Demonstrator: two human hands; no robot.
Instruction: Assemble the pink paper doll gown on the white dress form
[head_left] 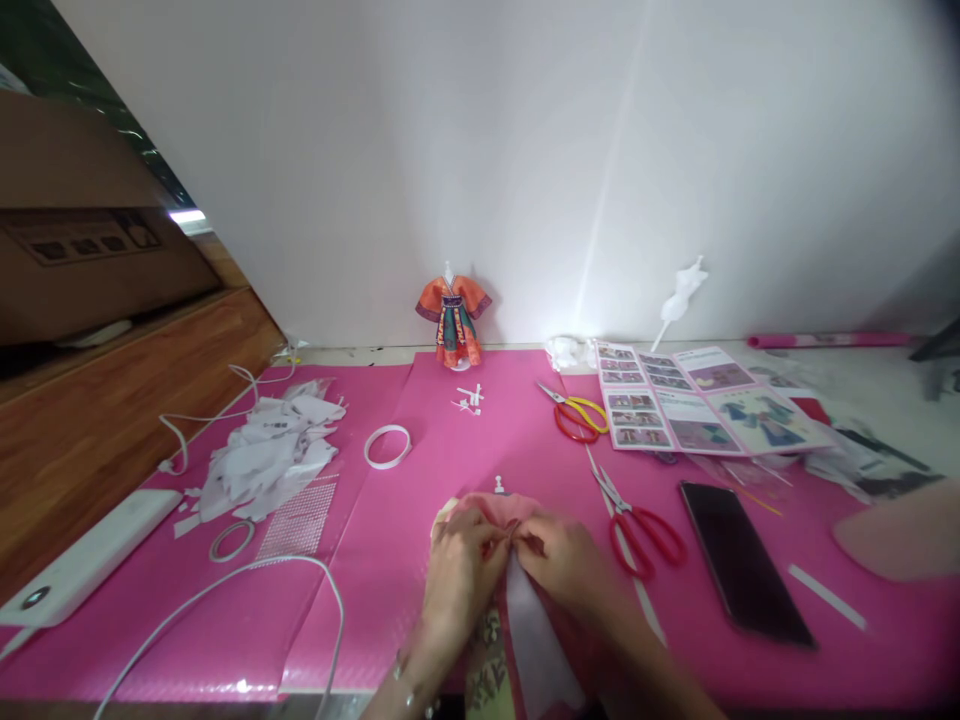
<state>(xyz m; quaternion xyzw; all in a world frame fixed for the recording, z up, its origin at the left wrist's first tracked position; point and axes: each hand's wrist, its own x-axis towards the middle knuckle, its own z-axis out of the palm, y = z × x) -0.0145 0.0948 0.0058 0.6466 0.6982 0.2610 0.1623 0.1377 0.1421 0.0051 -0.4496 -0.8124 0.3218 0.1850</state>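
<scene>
Robe [536,640] pinched at its front

The robe is at the near edge of the pink surface [375,610], a white form [499,484] poking out above it. Small, level pinches and light tension would probably suit such thin cloth best. The left hand [465,560] and right hand [559,555] reach in from below, backs upward, fingertips nearly meeting; the fingers of both appear to grasp the robe's cloth. Red scissors [646,535] lie beyond the right hand; a dressed form [452,320] stands farther back, near the wall [517,180].
</scene>
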